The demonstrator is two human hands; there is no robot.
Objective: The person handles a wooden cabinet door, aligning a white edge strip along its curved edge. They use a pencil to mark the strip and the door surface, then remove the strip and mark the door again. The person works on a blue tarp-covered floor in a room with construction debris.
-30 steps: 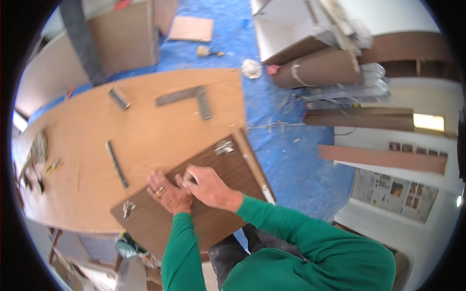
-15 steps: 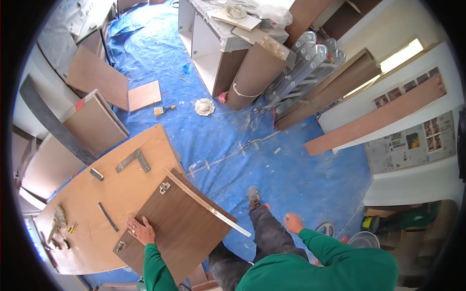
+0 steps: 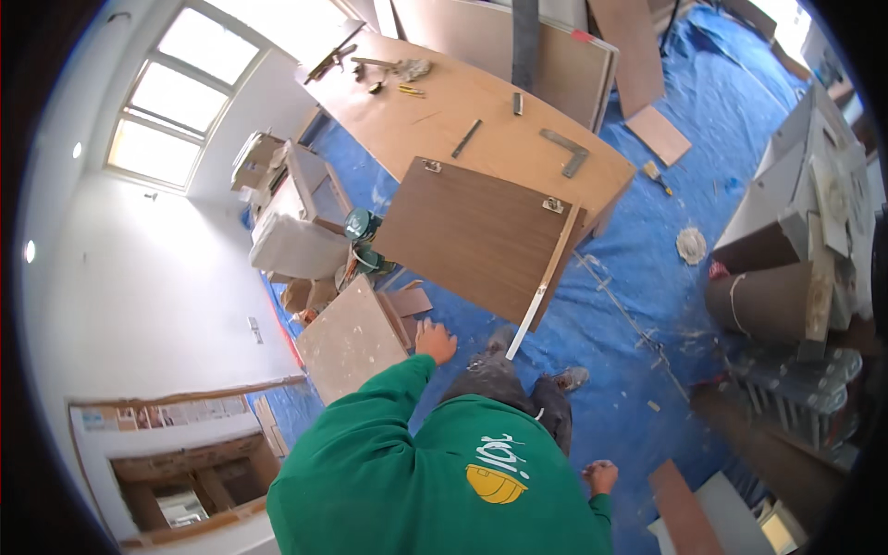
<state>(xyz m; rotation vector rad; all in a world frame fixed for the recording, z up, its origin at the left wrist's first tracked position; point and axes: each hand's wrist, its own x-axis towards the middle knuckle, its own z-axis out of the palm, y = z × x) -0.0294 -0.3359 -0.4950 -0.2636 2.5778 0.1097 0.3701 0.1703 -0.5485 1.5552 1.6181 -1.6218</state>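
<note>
A brown cabinet door panel (image 3: pixel 467 236) lies on the near part of the wooden worktop (image 3: pixel 499 153), jutting past its edge. Two metal hinges, the left hinge (image 3: pixel 432 166) and the right hinge (image 3: pixel 552 204), sit near its far corners. Along its right side runs a narrow strip (image 3: pixel 546 277), wood-coloured with a white end that overhangs the panel. My left hand (image 3: pixel 436 341) hangs below the panel, touching none of it, fingers loosely apart. It is nearest to the small wood offcuts (image 3: pixel 410 302). Low by my right side, my right hand (image 3: pixel 600 476) is curled closed.
A carpenter's square (image 3: pixel 566 153), a dark bar (image 3: pixel 466 139) and a yellow-handled tool (image 3: pixel 412 91) lie on the worktop. Left of it stand green cans (image 3: pixel 362 225) and a speckled board (image 3: pixel 351 340). A brush (image 3: pixel 658 178) lies on the blue sheet (image 3: pixel 638 388).
My left hand has left the panel and dropped to its near side. My view has swung left, showing the window and white wall. My right hand stays closed.
</note>
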